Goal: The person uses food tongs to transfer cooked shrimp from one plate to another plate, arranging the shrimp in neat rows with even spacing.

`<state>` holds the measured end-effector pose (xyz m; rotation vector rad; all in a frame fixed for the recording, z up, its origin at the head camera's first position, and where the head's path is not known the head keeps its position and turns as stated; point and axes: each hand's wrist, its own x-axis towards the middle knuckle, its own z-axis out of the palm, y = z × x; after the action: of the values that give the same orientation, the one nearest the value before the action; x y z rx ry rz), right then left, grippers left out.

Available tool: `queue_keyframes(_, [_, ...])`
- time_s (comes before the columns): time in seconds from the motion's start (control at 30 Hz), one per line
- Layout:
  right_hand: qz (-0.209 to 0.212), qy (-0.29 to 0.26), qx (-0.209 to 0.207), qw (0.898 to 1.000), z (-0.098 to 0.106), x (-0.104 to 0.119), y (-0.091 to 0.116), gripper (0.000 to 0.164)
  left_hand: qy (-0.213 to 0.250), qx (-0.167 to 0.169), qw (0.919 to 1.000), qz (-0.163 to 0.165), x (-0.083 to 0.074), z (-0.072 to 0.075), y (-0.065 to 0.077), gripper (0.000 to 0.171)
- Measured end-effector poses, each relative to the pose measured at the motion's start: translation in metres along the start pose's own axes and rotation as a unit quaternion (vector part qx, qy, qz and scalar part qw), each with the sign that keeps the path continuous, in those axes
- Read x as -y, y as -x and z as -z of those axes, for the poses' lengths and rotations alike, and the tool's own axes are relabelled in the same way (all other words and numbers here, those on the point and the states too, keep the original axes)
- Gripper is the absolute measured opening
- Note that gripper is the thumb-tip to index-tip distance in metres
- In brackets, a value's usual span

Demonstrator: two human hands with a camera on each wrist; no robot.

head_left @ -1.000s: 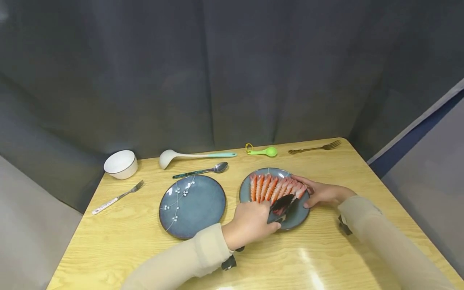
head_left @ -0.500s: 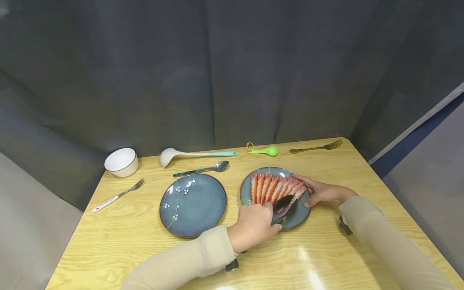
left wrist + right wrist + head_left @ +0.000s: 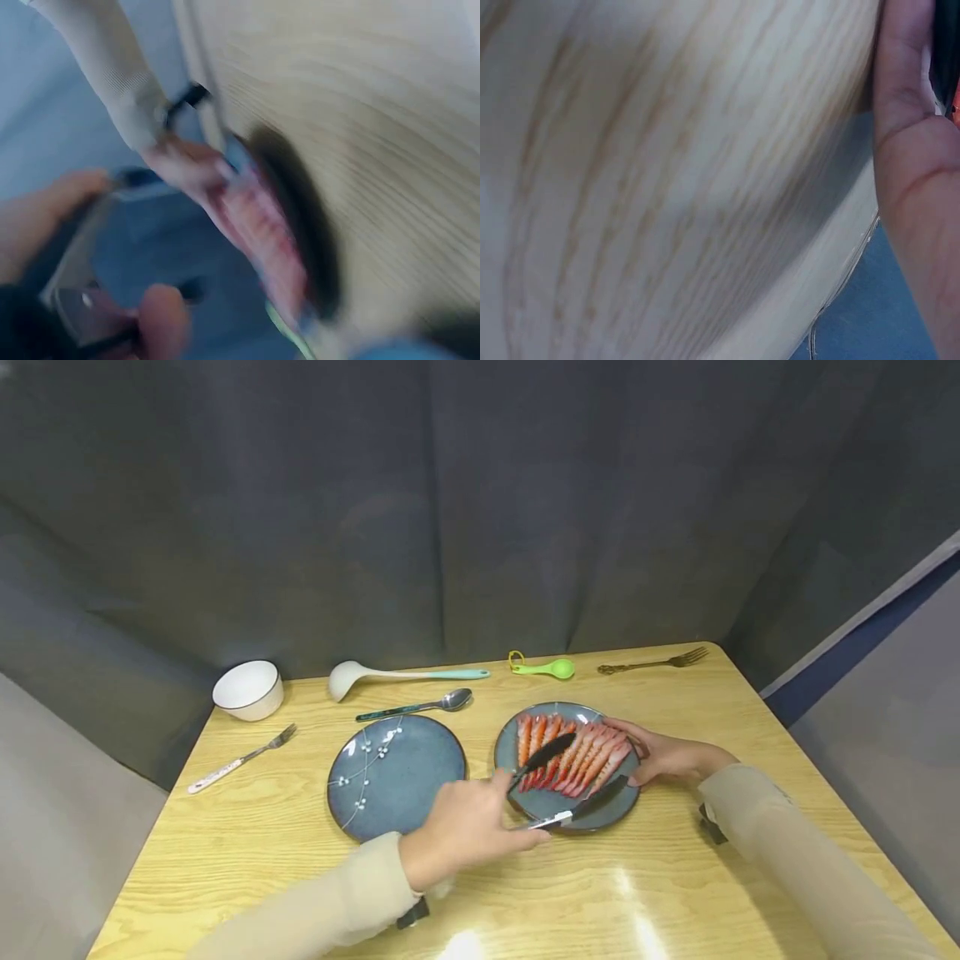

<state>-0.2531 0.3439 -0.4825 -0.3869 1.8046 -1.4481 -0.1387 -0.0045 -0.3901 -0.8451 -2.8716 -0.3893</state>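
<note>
My left hand (image 3: 465, 827) holds a pair of tongs (image 3: 551, 753) with black tips and metal handles, thumb on one arm and fingers on the other. The tongs' arms stand wide apart over the front of a blue-grey plate (image 3: 517, 752); one black tip overlaps the shrimp. A row of peeled red-and-white shrimp (image 3: 592, 756) lies fanned across that plate. At its right edge, my right hand (image 3: 675, 758) grips the rim between thumb and fingers. In the blurred left wrist view, a fingertip (image 3: 161, 319) shows at the tongs' handle. The right wrist view shows my right hand (image 3: 915, 150) at its edge.
Left of the shrimp lies a second blue plate (image 3: 420, 768) with a white blossom pattern. Behind are a ladle (image 3: 405, 676), a spoon (image 3: 420, 705), a green measuring spoon (image 3: 551, 669) and a bronze fork (image 3: 660, 662). A white bowl (image 3: 249, 691) and another fork (image 3: 243, 758) stand at left.
My left hand has pulled back to the left, and the tongs' arms have spread from close together at the right end of the shrimp. My right hand stays on the plate's rim.
</note>
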Motion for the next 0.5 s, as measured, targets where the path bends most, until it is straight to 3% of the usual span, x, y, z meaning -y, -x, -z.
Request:
queue_keyframes(0.1, [-0.003,0.005,0.003,1.000,-0.002,0.003,-0.008,0.099,-0.001,-0.085,0.9963,0.016,0.046,0.016,0.029,0.076])
queue_keyframes(0.2, [-0.002,0.005,0.007,1.000,-0.002,0.003,-0.012,0.097,-0.022,-0.169,0.9848,0.032,0.095,0.032,0.061,0.082])
queue_keyframes(0.27, [0.000,0.008,0.012,1.000,0.000,0.003,-0.013,0.097,-0.037,-0.206,0.9765,0.051,0.126,0.042,0.085,0.086])
queue_keyframes(0.37, [0.010,-0.001,0.029,1.000,0.003,0.002,-0.013,0.095,-0.059,-0.225,0.9671,0.104,0.164,0.053,0.121,0.085])
queue_keyframes(0.5, [0.015,-0.047,0.065,0.997,0.008,-0.001,-0.010,0.095,-0.078,-0.212,0.9502,0.215,0.199,0.056,0.164,0.082])
